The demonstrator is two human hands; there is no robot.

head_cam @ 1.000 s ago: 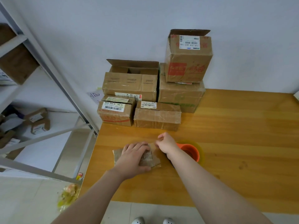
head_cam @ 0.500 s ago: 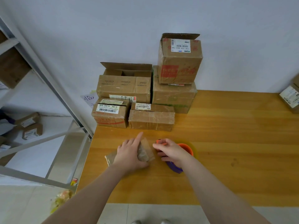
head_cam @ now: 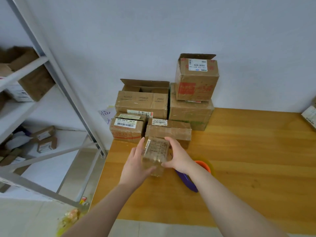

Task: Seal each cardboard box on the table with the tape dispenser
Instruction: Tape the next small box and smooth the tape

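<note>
A small, flat, taped cardboard box (head_cam: 156, 152) is held above the wooden table (head_cam: 248, 151), tilted up toward the stacked boxes. My left hand (head_cam: 136, 161) grips its left side and my right hand (head_cam: 176, 156) grips its right side. The tape dispenser (head_cam: 196, 173), orange with a purple handle, lies on the table just right of my right wrist, partly hidden by it. Behind stands a pile of boxes: a labelled box (head_cam: 127, 128), a taped flat box (head_cam: 168, 131), an open-flapped box (head_cam: 142, 100), a large box (head_cam: 190, 113) and an open box (head_cam: 196, 77) on top.
A grey metal shelf rack (head_cam: 51, 69) with more cartons stands left of the table. Another box (head_cam: 309, 115) shows at the table's right edge. A white wall (head_cam: 171, 31) backs the pile. A yellowish bag (head_cam: 70, 219) lies on the floor.
The small box has been lifted off the table and turned upward by both hands. My right hand left the tape dispenser, which now lies on the table. The view tilted down.
</note>
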